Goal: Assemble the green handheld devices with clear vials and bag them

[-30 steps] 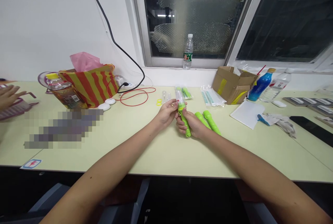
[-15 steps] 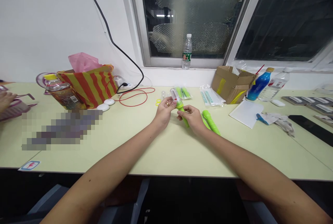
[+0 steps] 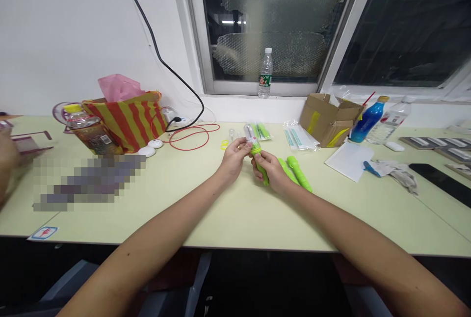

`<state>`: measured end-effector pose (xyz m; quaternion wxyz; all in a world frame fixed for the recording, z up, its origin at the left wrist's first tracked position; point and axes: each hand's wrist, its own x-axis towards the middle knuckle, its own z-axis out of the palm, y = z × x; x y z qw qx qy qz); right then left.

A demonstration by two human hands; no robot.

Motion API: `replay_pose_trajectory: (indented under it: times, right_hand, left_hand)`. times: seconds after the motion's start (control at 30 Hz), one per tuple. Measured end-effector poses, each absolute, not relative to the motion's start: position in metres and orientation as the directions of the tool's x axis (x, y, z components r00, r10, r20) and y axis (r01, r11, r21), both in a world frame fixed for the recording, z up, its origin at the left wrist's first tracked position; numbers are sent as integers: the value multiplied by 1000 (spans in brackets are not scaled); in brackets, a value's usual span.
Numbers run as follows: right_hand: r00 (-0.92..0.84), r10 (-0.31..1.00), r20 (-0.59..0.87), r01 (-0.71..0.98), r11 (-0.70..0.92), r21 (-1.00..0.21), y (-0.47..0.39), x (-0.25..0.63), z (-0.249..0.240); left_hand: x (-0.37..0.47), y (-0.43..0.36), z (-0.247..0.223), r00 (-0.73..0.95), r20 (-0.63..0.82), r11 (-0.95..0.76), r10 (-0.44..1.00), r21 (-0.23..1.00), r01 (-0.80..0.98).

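In the middle of the table, both of my hands hold a bright green stick with a clear domed top [image 3: 256,148]. My left hand [image 3: 235,157] pinches it where the clear top meets the ribbed green collar. My right hand [image 3: 271,170] is closed round the green handle below. The stick leans, dome up and away from me. Just right of my right hand lie two green handles [image 3: 300,174], partly covered by that hand. Behind the dome is a clear bag of green parts [image 3: 262,131]. Small yellow scissors [image 3: 224,145] and small clear pieces [image 3: 231,133] lie beyond my left hand.
Towards the back stand a cardboard box [image 3: 326,120], a blue bottle [image 3: 368,120] and a striped bag [image 3: 136,120] beside a brown drink bottle [image 3: 93,133]. A red cable [image 3: 189,149] loops over the table. At far left is another person's hand [image 3: 7,165].
The stick has turned a little and its handle end sits slightly lower, with my right-hand fingers shifted on it. At far left, the other person's hand has moved nearer the table's front edge.
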<state>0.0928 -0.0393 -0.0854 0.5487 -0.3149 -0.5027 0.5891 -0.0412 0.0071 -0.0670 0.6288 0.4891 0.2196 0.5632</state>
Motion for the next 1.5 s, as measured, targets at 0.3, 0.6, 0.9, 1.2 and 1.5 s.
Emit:
replay_pose_trajectory:
  times: [0.3, 0.6, 0.9, 1.2, 1.5]
  right_hand:
    - [-42, 969, 242, -249, 224, -942, -37, 90, -87]
    - [-153, 968, 199, -291, 148, -945, -32, 97, -89]
    - [-328, 939, 101, -407, -44, -913, -32, 103, -87]
    - [-398, 915, 59, -466, -146, -873, -34, 104, -89]
    - [-275, 960, 46, -361, -59, -931, -33, 95, -88]
  left_hand:
    - [-42, 6, -69, 175, 306, -228, 936, 905, -359]
    - [-46, 6, -67, 276, 281, -145, 919, 893, -425]
    - [-45, 6, -63, 337, 304, -100, 891, 856, -507]
    - [-51, 7, -62, 431, 288, -62, 855, 882, -467]
    - [-52, 6, -60, 458, 284, -74, 842, 903, -424]
